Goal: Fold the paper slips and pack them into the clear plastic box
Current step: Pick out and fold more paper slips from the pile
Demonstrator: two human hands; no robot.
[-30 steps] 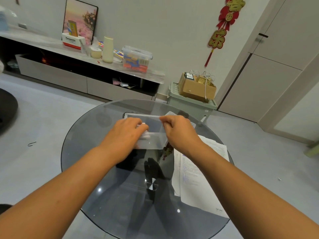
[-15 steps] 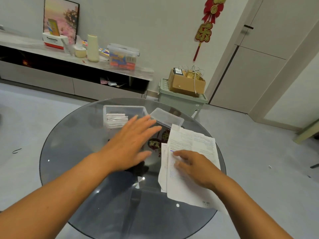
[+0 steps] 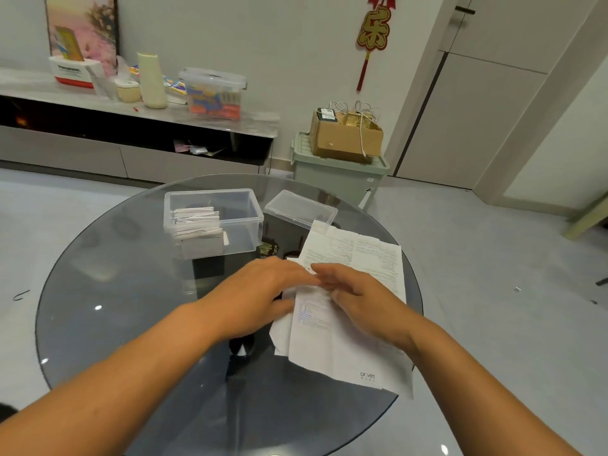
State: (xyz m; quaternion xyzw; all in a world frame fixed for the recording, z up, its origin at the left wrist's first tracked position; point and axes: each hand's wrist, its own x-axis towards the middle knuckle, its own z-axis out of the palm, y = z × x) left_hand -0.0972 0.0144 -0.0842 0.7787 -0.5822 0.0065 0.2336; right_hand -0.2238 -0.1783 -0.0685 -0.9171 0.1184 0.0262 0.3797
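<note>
Working the loose paper slips at the right edge of the round glass table: your left hand lies flat on the stack's left margin, fingers straight and together, nothing gripped. Your right hand sits on top of the sheets, fingers bent at the upper left corner of the top slip; cannot tell if it's pinching the paper or only pressing it. Fingertips of both hands nearly meet. Clear plastic box stands open toward the far edge, left of centre, with folded slips stacked on edge in its left half. Its lid lies just beside it on the right, the near corner touching the sheets' far end.
</note>
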